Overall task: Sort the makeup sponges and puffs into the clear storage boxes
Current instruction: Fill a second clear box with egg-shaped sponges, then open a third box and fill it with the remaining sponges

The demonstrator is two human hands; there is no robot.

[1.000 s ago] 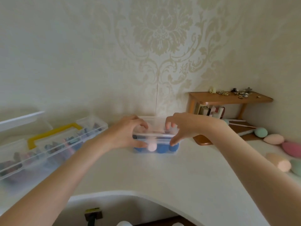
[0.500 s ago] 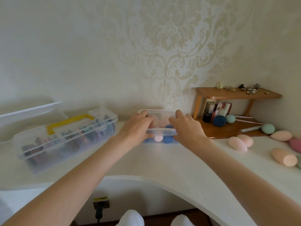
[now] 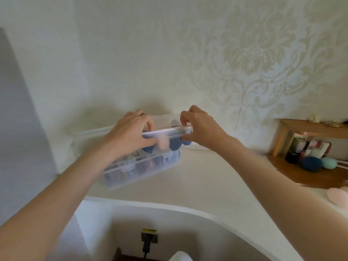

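Observation:
A small clear storage box (image 3: 167, 131) hangs in the air between both hands, just above the larger clear box (image 3: 143, 169). Blue sponges (image 3: 175, 145) and a pink sponge (image 3: 162, 143) show through its wall. My left hand (image 3: 130, 133) grips its left end, thumb in front and fingers over the rim. My right hand (image 3: 199, 126) pinches its right end. The larger box (image 3: 143, 169) lies on the white counter (image 3: 197, 178), with dark items blurred inside. Loose sponges remain at the right: a dark blue one (image 3: 310, 163), a teal one (image 3: 328, 162) and a pink one (image 3: 339, 197).
A wooden corner shelf (image 3: 308, 127) at the right holds bottles below and small trinkets on top. The patterned wall stands close behind the boxes. The counter has a curved front edge, with a wall socket and plug (image 3: 148, 238) beneath it.
Both hands have lifted the small clear box off the counter and carried it left, over the larger box. The view has swung left, so most loose sponges have left the frame.

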